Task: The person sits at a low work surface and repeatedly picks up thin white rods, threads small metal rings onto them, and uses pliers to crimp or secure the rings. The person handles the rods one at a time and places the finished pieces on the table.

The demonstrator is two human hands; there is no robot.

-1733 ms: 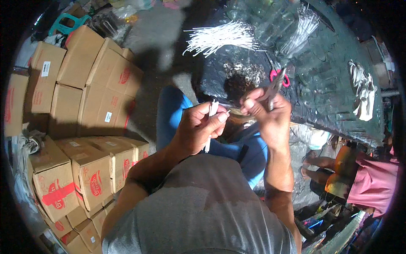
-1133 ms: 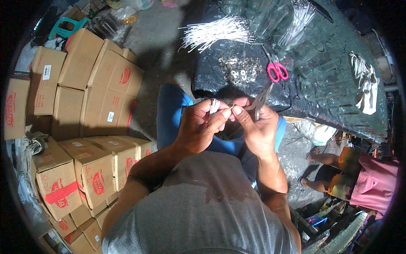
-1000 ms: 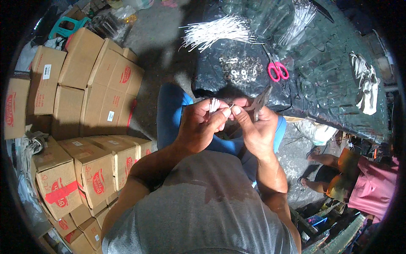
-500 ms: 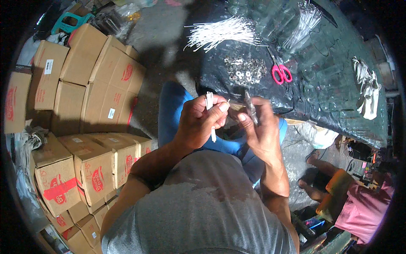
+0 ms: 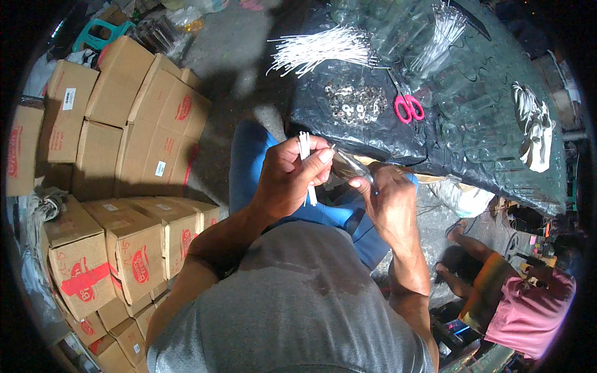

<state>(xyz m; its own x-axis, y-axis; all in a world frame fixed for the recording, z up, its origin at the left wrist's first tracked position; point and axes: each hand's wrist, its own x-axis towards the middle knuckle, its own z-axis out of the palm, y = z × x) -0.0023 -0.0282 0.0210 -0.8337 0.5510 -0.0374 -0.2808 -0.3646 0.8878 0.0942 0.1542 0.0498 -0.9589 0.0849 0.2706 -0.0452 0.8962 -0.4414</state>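
Observation:
My left hand (image 5: 292, 171) is closed around a small bunch of thin white cords (image 5: 305, 149), which stick out above and below the fingers. Its thumb and forefinger pinch a small end, too tiny to make out. In my right hand (image 5: 388, 193) is a shiny metal hand tool (image 5: 352, 165) that looks like pliers. The tool's tip meets the pinched end at my left fingertips. Ahead on the black-covered table (image 5: 311, 121) lie a heap of white cords (image 5: 320, 50) and a spread of small metal and white rings (image 5: 354, 104).
Pink-handled scissors (image 5: 408, 108) lie right of the rings. Farther right are another cord bundle (image 5: 440, 37) and whitish cloth (image 5: 533, 127). Cardboard boxes (image 5: 140, 261) are stacked on my left. A person in a pink top (image 5: 528, 311) is at the lower right.
My right hand has turned, bringing the metal tool from upright and apart to slanting, with its tip at my left fingertips. The left hand keeps its grip on the cords.

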